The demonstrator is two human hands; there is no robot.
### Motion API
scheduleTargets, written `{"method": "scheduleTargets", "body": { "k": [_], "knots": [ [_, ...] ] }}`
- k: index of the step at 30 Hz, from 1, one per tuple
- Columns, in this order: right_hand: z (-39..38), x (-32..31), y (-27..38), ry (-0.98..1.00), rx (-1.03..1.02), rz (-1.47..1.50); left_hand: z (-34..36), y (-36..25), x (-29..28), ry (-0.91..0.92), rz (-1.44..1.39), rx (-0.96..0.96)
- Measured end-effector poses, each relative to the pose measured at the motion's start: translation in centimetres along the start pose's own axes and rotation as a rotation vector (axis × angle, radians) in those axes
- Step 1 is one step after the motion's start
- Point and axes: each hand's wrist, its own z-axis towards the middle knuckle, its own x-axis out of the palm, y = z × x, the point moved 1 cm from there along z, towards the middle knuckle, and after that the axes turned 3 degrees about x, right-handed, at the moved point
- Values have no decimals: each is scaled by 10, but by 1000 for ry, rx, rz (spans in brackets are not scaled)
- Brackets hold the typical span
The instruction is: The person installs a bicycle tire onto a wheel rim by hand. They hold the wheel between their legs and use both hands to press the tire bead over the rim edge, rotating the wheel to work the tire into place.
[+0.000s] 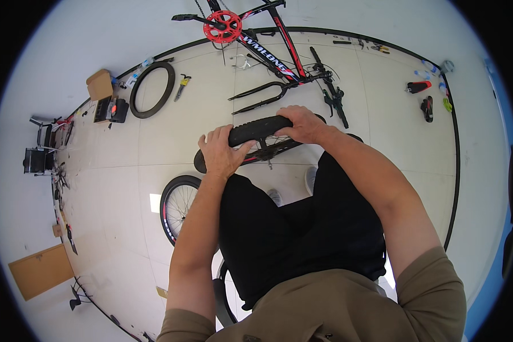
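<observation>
A bicycle wheel with a black knobby tire (251,130) stands in front of my knees, seen nearly edge-on, with its spokes and hub below the top. My left hand (222,149) grips the tire left of centre, fingers over it and thumb pointing right. My right hand (299,124) is closed round the tire farther right. A second wheel (176,205) with a black, red-marked rim lies on the floor beside my left leg, partly hidden by my forearm.
Ahead lie a black-red bicycle frame (282,35) with red chainring, a fork (256,105) and handlebar (339,105). A loose tire (137,100), box (111,111) and folding knife-like tool (182,85) are front left. A saddle (419,86) lies right; cardboard (40,271) is left.
</observation>
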Motion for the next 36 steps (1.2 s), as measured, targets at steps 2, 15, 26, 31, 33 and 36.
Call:
{"method": "scheduleTargets", "body": {
  "k": [2, 15, 26, 31, 33, 36],
  "knots": [
    [0, 1, 3, 2, -2, 14, 11, -6, 3, -95, -64, 149],
    [10, 8, 18, 58, 12, 1, 9, 3, 10, -38, -77, 101],
    [24, -12, 27, 217, 162, -3, 21, -3, 9, 32, -105, -2],
    [29, -16, 30, 240, 180, -31, 27, -9, 2, 111, -138, -83],
    [28, -12, 27, 217, 209, -15, 32, -10, -6, 169, -233, -90],
    [28, -11, 29, 229, 217, 14, 29, 20, 0, 208, -508, -77]
  ]
}}
